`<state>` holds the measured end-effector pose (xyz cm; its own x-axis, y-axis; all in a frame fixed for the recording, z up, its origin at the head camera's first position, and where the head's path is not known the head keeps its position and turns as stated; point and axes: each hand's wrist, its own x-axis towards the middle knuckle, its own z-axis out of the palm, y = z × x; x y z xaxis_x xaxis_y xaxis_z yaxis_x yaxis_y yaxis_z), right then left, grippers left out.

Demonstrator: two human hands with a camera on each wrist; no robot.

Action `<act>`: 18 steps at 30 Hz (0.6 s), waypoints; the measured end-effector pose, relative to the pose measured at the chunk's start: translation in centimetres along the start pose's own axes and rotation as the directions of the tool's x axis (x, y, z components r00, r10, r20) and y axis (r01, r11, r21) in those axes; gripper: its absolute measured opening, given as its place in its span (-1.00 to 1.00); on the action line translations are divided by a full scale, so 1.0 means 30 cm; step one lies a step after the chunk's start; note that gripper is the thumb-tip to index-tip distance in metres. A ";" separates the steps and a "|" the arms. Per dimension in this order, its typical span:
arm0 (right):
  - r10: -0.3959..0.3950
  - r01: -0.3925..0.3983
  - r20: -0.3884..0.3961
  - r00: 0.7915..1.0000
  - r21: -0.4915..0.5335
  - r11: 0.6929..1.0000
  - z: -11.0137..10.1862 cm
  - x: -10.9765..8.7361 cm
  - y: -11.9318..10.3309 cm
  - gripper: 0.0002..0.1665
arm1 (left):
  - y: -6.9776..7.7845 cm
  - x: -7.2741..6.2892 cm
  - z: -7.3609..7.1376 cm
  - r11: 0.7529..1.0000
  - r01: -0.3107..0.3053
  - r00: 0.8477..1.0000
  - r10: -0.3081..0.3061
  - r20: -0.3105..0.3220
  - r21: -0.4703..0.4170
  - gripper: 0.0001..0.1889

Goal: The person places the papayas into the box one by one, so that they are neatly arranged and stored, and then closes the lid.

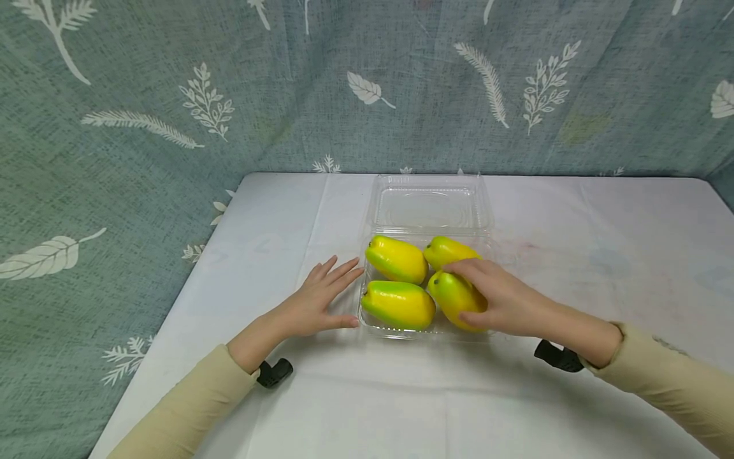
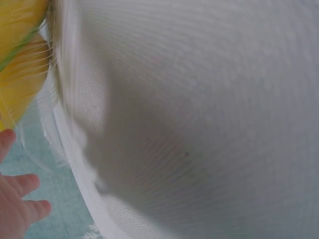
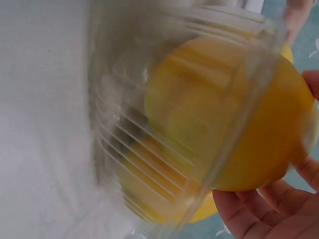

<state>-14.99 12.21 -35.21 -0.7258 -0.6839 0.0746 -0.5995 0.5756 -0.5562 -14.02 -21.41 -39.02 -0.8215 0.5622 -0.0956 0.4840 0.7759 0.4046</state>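
A clear plastic clamshell box lies on the table with yellow-green, papaya-like fruits in its base. Two fruits, a rear one and a front one, lie on the left side. Behind on the right is another fruit. My right hand grips the front-right fruit, thumb on the near side and fingers over the far side. In the right wrist view this fruit shows partly through the box wall. At the box's left edge, my left hand has its fingers spread and holds nothing.
The box's transparent lid lies folded back behind the base. A white cloth covers the table. Behind the table hangs a grey-green curtain with white leaf prints. Each wrist carries a black camera, the left one near the cuff.
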 end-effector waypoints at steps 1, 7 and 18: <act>0.003 -0.003 0.003 1.000 -0.009 1.000 0.004 0.000 -0.001 -0.31 | 0.000 0.000 0.000 1.000 0.000 1.000 0.000 -0.001 0.001 -0.10; 0.008 -0.007 0.012 1.000 -0.038 0.999 0.016 -0.001 -0.002 -0.32 | -0.002 0.000 0.002 1.000 -0.003 1.000 0.003 -0.004 -0.001 -0.10; -0.003 0.003 0.006 1.000 -0.060 0.998 0.021 -0.001 0.001 -0.29 | 0.002 0.001 0.001 1.000 0.003 1.000 -0.003 -0.003 -0.008 -0.10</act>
<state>-14.78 11.97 -35.75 -0.7219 -0.6884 0.0711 -0.6210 0.5990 -0.5055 -14.01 -21.33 -39.02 -0.8236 0.5593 -0.0940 0.4792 0.7750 0.4120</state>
